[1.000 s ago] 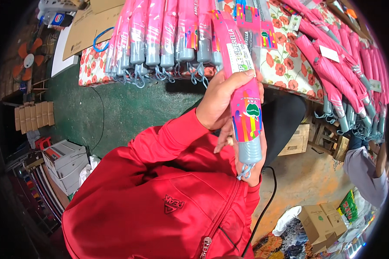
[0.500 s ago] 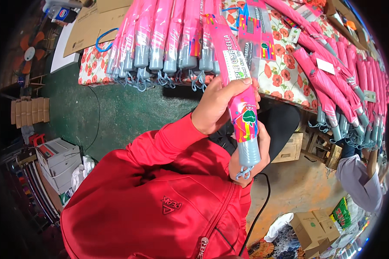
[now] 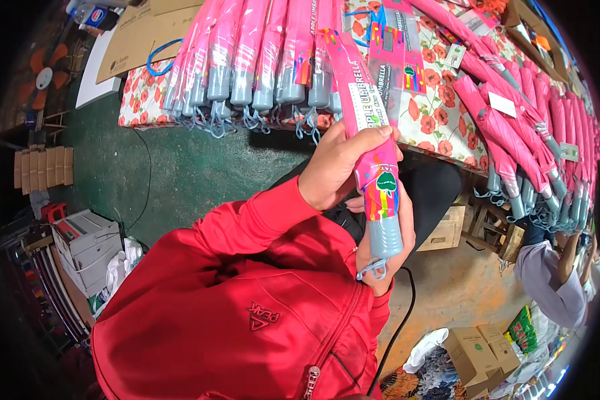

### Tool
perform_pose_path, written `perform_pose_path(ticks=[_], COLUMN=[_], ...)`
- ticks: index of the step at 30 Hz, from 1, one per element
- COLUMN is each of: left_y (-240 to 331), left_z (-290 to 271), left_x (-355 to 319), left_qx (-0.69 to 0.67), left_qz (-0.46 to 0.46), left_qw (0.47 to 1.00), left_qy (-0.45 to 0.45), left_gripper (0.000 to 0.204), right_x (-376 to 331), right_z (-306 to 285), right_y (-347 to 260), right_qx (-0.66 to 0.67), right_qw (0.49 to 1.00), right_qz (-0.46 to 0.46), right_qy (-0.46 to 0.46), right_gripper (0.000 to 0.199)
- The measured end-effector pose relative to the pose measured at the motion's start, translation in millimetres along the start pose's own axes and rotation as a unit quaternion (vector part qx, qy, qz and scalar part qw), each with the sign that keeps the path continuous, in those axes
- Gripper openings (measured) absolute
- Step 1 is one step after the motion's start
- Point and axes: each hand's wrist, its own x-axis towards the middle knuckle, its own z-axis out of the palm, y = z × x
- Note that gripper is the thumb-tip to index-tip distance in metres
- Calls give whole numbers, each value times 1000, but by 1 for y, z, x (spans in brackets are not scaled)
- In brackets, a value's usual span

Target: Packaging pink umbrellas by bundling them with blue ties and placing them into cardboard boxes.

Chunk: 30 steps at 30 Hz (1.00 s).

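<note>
A folded pink umbrella (image 3: 384, 235) in a printed plastic sleeve is held in front of me, its grey handle and blue wrist cord toward my body. My left hand (image 3: 333, 165) is closed around its middle, with the thumb pressed along the top of the sleeve. From below, my right hand (image 3: 407, 230) wraps the handle end; most of its fingers are hidden behind the umbrella. Just beyond my hands, several sleeved pink umbrellas (image 3: 243, 57) lie side by side on the table with grey handles toward me. Flat printed plastic sleeves (image 3: 399, 50) lie beside them.
The table has a poppy-patterned cloth (image 3: 440, 127). Unsleeved pink umbrellas (image 3: 513, 133) with tags pile up at right. Cardboard (image 3: 140, 43) and a blue loop (image 3: 163, 60) are at far left. Another person's sleeve (image 3: 547, 280) shows at right, above a floor carton (image 3: 477, 353).
The umbrella and both hands have shifted very slightly, and the wrist cord hangs a little differently. The grip stays the same. The person at right has moved slightly.
</note>
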Motion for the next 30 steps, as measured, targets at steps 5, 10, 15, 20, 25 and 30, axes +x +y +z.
perform_pose_path(ticks=[5, 10, 15, 20, 25, 30], left_y=[0, -2, -2, 2, 2, 6], left_z=[-8, -10, -7, -4, -10, -11], left_x=[4, 3, 3, 4, 3, 10], left_qx=[15, -1, 2, 2, 10, 1], left_qz=[-16, -12, -10, 4, -38, -2], left_qw=[1000, 999, 1000, 1000, 999, 1000], left_qy=[-21, -29, -11, -1, -19, -28], left_gripper=[26, 27, 27, 26, 25, 23], right_x=[-1, 3, -4, -8, -1, -10], right_z=[9, -8, 1, 3, -9, -3], right_y=[-8, -5, -8, -2, -3, -7], right_qx=[-26, -260, -295, -306, -273, -291], right_qw=[999, 947, 934, 922, 941, 931], right_qz=[-21, -190, -174, -189, -185, -197], right_qy=[28, -1, 99, 148, 79, 102], right_gripper=[63, 50, 47, 55, 43, 45])
